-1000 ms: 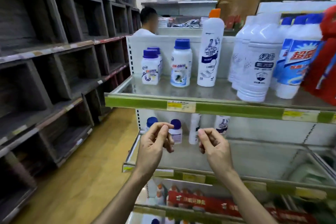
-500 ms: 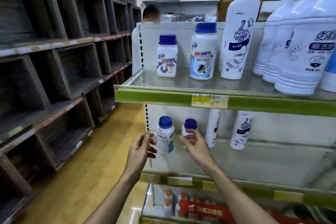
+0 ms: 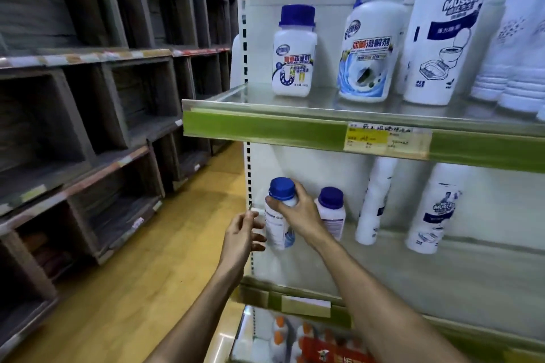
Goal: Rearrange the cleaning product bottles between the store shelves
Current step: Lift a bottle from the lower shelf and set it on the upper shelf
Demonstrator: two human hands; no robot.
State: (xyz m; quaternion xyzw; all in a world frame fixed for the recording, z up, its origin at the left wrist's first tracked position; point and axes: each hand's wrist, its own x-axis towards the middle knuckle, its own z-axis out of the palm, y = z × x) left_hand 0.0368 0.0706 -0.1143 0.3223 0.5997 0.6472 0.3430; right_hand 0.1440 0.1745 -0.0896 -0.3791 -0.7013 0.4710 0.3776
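Head view: right hand point(image 3: 298, 211) grips bottle point(image 3: 276, 230) at its neck; left hand point(image 3: 239, 235) loose, empty, just left of it.

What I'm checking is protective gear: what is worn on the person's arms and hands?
Nothing is worn. The left hand and right hand are bare, with no gloves and no visible rings. The left forearm and right forearm show no sleeve, watch or bracelet up to the frame's bottom edge.
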